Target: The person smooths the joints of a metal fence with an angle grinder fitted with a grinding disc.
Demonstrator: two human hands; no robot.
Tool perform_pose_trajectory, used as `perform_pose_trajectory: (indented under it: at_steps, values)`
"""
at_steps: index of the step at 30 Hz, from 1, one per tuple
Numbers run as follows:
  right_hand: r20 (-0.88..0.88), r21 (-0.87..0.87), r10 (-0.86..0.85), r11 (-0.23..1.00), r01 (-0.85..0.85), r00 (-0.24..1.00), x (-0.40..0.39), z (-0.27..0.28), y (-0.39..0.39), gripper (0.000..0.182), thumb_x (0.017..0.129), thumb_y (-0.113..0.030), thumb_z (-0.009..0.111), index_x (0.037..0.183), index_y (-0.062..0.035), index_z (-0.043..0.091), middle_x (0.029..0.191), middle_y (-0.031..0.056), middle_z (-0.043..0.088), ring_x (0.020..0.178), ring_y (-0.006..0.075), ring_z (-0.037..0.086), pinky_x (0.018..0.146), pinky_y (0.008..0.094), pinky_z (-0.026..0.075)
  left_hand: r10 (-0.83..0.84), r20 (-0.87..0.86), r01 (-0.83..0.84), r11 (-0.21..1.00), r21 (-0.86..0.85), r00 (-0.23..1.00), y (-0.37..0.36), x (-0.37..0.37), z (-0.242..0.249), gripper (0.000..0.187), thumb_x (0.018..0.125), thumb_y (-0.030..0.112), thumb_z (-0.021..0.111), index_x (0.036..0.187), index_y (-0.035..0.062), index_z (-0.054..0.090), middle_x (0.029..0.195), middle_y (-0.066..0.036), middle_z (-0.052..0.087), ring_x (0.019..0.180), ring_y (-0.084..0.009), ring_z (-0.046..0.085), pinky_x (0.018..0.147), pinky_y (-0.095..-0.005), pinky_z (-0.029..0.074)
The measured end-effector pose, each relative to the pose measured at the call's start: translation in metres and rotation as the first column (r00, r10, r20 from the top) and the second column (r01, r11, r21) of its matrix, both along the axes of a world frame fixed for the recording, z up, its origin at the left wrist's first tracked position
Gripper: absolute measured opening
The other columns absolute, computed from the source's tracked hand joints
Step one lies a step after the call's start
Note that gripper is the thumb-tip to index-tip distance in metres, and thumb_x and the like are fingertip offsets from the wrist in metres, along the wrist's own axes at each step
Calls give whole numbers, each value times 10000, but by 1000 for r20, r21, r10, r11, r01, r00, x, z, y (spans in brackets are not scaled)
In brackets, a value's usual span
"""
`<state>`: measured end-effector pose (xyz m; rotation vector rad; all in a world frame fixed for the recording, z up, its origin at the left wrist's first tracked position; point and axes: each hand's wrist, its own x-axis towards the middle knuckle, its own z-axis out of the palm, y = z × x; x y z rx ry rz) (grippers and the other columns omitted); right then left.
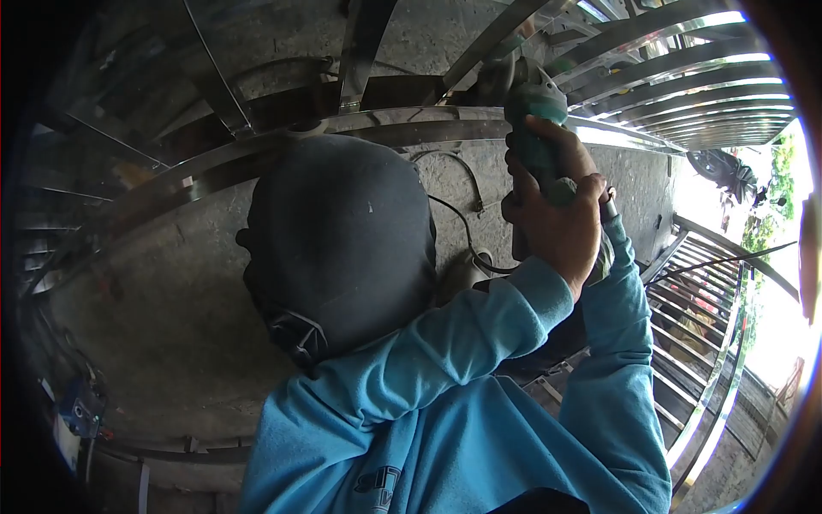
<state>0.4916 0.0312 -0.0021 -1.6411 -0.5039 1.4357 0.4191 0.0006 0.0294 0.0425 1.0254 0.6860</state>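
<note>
At rail [411, 124], grinding step underway: both hands [552, 206] clamped together on grinder [535, 128]; which hand is which unclear. Next move likely needed steady pressure along rail.

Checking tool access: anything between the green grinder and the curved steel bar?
Nothing visible. The hand holds the grinder right at the curved steel bar; a cable lies below, clear. The contact spot itself is hidden.
</note>
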Motion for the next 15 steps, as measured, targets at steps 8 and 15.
perform_pose_trajectory:
  at_steps: [8,15]
  values:
    - [221,-242,235,953,-180,947,32,-11,23,378,888,-299,749,1087,9,656,940,89,708,812,162,686,764,298,554,68,51,-67,998,-21,996,-2,-10,-3,719,861,144,676,1486,88,324,1099,-114,596,798,-149,633,714,-317,539]
    - [-48,-177,103,978,-110,993,30,-23,16,408,884,-310,752,1108,14,645,965,97,716,824,172,697,784,300,567,74,19,-73,997,-31,997,0,-12,-4,778,859,143,683,1529,133,287,1118,-113,593,808,-154,630,730,-309,543]
